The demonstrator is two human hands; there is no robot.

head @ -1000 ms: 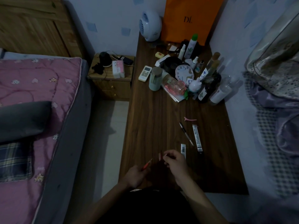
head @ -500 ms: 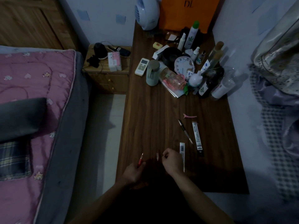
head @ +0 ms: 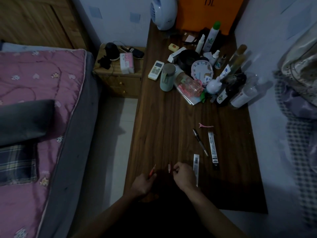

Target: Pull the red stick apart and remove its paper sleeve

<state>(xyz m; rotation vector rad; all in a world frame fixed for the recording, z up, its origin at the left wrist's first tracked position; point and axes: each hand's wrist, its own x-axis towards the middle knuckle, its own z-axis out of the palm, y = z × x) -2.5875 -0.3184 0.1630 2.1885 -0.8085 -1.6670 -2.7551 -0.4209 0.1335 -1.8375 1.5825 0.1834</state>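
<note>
Left hand (head: 143, 183) is gripping an orange pen (head: 152, 172), its tip angling up-right toward the small pale piece (head: 169, 168) the right hand (head: 184, 176) is pinching upright over the counter (head: 163, 127).

The tabletop (head: 171, 131) was dark wood grain with a smooth, faintly sheened finish. Near its front edge the left hand (head: 143, 183) gripped a thin orange pen part (head: 152, 171) that looked like smooth plastic. By the right edge lay a glossy metal-tipped pen (head: 199, 142) and a printed plastic-looking wrapper (head: 212, 150).
</note>
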